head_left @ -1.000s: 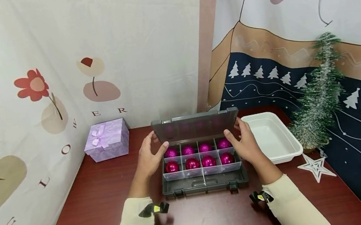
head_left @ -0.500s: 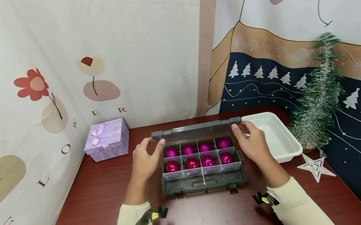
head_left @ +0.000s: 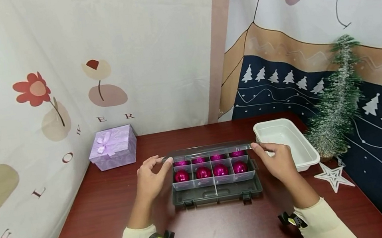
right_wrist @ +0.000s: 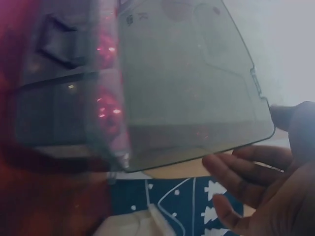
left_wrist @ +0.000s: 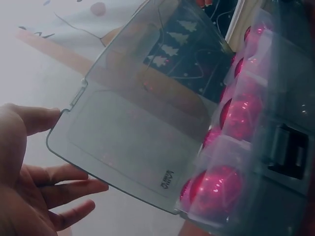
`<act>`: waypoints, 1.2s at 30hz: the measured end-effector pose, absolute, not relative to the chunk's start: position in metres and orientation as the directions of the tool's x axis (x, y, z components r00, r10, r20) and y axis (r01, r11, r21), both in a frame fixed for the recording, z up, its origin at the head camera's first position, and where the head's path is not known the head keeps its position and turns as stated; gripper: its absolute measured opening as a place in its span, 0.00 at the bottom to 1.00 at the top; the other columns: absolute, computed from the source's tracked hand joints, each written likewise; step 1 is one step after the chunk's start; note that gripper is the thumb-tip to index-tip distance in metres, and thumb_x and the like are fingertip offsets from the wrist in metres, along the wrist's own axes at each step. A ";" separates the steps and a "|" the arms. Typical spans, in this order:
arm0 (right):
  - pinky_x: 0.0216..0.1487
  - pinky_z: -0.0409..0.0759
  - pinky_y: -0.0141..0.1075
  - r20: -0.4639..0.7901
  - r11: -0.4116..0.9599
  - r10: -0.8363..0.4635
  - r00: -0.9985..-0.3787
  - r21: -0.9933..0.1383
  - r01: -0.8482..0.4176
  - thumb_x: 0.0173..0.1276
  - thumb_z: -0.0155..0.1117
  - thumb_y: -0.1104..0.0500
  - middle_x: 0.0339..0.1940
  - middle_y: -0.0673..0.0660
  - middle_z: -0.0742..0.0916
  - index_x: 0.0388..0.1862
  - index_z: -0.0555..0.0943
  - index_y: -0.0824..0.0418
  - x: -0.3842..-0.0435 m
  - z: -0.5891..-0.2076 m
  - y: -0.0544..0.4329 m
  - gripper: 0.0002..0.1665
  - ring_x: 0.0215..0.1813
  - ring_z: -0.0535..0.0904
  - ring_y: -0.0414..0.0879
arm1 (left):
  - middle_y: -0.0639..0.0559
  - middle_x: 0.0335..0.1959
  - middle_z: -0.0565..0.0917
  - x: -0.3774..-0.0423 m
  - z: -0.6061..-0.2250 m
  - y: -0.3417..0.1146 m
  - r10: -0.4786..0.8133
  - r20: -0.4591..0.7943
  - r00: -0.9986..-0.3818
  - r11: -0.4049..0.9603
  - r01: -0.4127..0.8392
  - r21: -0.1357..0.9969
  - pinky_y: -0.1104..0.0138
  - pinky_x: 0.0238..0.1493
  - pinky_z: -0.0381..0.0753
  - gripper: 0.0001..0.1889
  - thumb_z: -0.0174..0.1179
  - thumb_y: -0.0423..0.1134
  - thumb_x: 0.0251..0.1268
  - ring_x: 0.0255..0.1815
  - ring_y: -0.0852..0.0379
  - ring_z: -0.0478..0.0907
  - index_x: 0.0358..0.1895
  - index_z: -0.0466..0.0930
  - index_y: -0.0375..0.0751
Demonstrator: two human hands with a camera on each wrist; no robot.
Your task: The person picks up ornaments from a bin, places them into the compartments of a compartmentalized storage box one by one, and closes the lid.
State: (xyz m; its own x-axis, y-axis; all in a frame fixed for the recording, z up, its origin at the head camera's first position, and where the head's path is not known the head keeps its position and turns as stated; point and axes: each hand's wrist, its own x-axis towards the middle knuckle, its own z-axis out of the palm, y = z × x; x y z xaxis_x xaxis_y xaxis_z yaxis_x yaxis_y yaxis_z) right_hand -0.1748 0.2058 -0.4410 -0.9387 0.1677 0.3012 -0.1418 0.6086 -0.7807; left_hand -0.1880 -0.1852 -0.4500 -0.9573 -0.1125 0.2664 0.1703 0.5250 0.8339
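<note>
A dark grey see-through plastic storage box [head_left: 195,195] sits mid-table, its hinged lid [head_left: 213,148] tilted partway over the compartments. Shiny magenta ball ornaments [head_left: 203,173] fill the front row of a clear divided tray, and glittery ones [head_left: 199,160] the back row, partly hidden by the lid. At the lid's left corner, my left hand [head_left: 150,179] pinches the edge between thumb and fingers. My right hand [head_left: 279,162] grips the opposite corner the same way. Close up, the left wrist view has the lid [left_wrist: 133,123] upright beside the ornaments, thumb on its outer edge.
To the right lies a white plastic tray [head_left: 289,164], close behind my right hand. A white star [head_left: 334,176] and a frosted toy Christmas tree [head_left: 337,116] are farther right. A lilac gift box [head_left: 116,148] stands at the back left. Printed cloth [head_left: 161,58] hangs behind.
The lid has swung forward and down from nearly upright, now overlapping the back row of ornaments. Both hands have come down with it and spread slightly apart.
</note>
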 end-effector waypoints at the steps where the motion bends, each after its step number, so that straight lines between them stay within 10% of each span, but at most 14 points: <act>1: 0.66 0.86 0.64 0.310 0.607 0.159 -0.937 -0.780 -0.154 0.80 0.70 0.45 0.58 0.69 0.92 0.59 0.90 0.68 -0.174 -0.443 0.207 0.27 0.63 0.89 0.66 | 0.32 0.69 0.85 -0.187 -0.451 -0.186 -0.109 0.271 -0.956 0.521 0.177 0.835 0.37 0.83 0.65 0.22 0.73 0.49 0.71 0.78 0.35 0.76 0.54 0.92 0.31; 7: 0.64 0.88 0.61 0.363 0.604 0.117 -0.924 -0.765 -0.224 0.78 0.73 0.51 0.54 0.67 0.94 0.56 0.92 0.68 -0.171 -0.459 0.210 0.21 0.60 0.91 0.64 | 0.37 0.66 0.89 -0.183 -0.462 -0.188 -0.070 0.271 -0.960 0.506 0.200 0.839 0.37 0.82 0.67 0.19 0.75 0.46 0.71 0.79 0.40 0.74 0.53 0.92 0.32; 15: 0.53 0.89 0.32 0.431 0.625 0.044 -0.901 -0.716 -0.312 0.74 0.76 0.60 0.54 0.66 0.94 0.58 0.91 0.68 -0.158 -0.482 0.217 0.18 0.53 0.93 0.54 | 0.43 0.64 0.91 -0.169 -0.491 -0.191 -0.055 0.316 -0.947 0.466 0.256 0.847 0.42 0.80 0.69 0.20 0.80 0.41 0.64 0.80 0.43 0.73 0.54 0.91 0.31; 24: 0.63 0.71 0.10 0.418 0.495 0.012 -0.908 -0.791 -0.358 0.72 0.77 0.63 0.63 0.65 0.91 0.63 0.88 0.70 -0.152 -0.509 0.222 0.22 0.68 0.85 0.53 | 0.41 0.64 0.91 -0.165 -0.528 -0.195 -0.063 0.378 -0.924 0.346 0.335 0.876 0.86 0.72 0.67 0.19 0.84 0.33 0.55 0.80 0.43 0.71 0.49 0.92 0.31; 31: 0.67 0.73 0.13 0.430 0.420 -0.008 -0.903 -0.818 -0.393 0.68 0.79 0.68 0.65 0.69 0.89 0.60 0.87 0.77 -0.149 -0.519 0.222 0.24 0.69 0.82 0.32 | 0.35 0.66 0.88 -0.161 -0.541 -0.192 -0.086 0.430 -0.899 0.219 0.404 0.888 0.80 0.71 0.76 0.27 0.83 0.25 0.52 0.74 0.64 0.77 0.59 0.88 0.32; 36: 0.64 0.80 0.17 0.423 0.384 -0.009 -0.906 -0.835 -0.394 0.66 0.80 0.70 0.65 0.73 0.88 0.63 0.85 0.77 -0.146 -0.522 0.220 0.27 0.68 0.84 0.30 | 0.33 0.62 0.89 -0.159 -0.547 -0.193 -0.027 0.594 -0.804 0.388 0.539 0.748 0.67 0.76 0.72 0.31 0.84 0.26 0.50 0.73 0.53 0.78 0.62 0.88 0.32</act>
